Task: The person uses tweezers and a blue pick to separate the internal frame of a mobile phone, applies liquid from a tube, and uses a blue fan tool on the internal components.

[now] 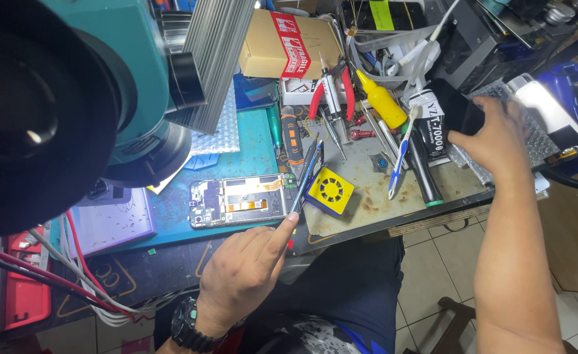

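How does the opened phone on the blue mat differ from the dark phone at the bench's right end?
The opened phone lies flat with its insides exposed; the dark phone shows an unbroken black face. The opened phone rests free on the mat, with the left hand pointing beside it; the dark phone is gripped by the right hand. Both are slim rectangles.

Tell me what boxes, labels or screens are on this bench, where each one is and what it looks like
Cardboard box: top centre, behind the tools; brown, with red and white tape across it.
Small white carton: right of centre, next to the right hand; upright, white with black print.
Yellow-green sticky label: top edge, on a dark device; rectangular.
Opened phone: centre, on the teal mat, by the left hand; insides exposed, no lit screen.
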